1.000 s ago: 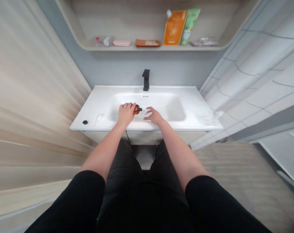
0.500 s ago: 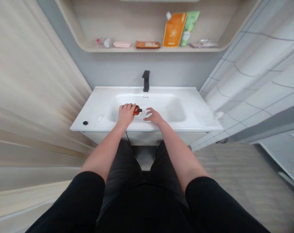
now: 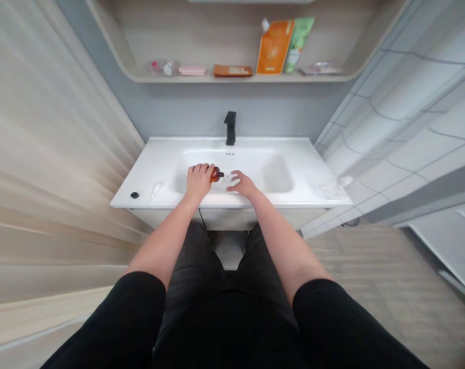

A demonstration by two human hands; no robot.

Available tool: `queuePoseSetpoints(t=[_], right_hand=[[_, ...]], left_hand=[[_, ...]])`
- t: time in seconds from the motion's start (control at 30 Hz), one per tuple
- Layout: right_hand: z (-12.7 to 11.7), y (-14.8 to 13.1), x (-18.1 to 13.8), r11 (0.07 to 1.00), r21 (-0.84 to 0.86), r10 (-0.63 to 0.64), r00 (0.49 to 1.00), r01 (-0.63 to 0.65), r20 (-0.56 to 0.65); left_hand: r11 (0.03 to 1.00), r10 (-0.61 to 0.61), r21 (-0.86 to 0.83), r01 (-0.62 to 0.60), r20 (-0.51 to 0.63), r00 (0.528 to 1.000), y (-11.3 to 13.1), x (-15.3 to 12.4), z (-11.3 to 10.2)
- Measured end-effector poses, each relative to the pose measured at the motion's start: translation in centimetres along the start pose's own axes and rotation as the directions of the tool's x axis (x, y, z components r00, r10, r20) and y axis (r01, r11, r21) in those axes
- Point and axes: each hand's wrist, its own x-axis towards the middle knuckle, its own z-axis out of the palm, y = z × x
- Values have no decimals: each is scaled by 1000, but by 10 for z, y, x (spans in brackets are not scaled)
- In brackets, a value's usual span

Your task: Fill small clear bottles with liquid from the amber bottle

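My left hand (image 3: 199, 179) is wrapped around an amber bottle (image 3: 216, 175) above the sink (image 3: 282, 171). The bottle lies nearly sideways, its narrow dark neck pointing to the right. Opposite it, my right hand (image 3: 244, 184) curls its fingers around a small clear container (image 3: 228, 180), whose exact shape is hard to make out. The bottle's neck is at or very near the container's edge; whether they touch I cannot tell. Most of the bottle's body is hidden by my left fingers.
Behind the sink stands a black faucet (image 3: 230, 128). A small black round piece (image 3: 134, 195) and a whitish translucent object (image 3: 156, 189) lie on the left counter. Crumpled clear plastic (image 3: 334, 188) lies at right. The shelf (image 3: 171, 79) above holds an orange pouch (image 3: 274, 47) and a green tube (image 3: 298, 43).
Both hands stay almost in place, the bottle still tipped toward the clear container. The whole view has shifted very slightly.
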Motion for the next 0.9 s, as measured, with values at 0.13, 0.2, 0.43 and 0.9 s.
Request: queuePoseSetpoints(t=[0.13,0.2,0.43,0.9], right_hand=[[-1,-3,-2,1000,-11,12,1000,-12,-6],[-1,-4,-2,1000,-12,17,1000,-17,-10],[0,-1,-1,1000,-11,0,1000,-1,-14],[-1,-5,-3,999,-35,26,1000,-26,-3]], left_hand=[[999,25,27,-24,-44,999,-3,0,6],[999,41,37,-39,-66,997,-5,1,8],[998,43,38,-40,-75,996,-6,1,11],[998,60,43,-56,-99,993,-7,1,12]])
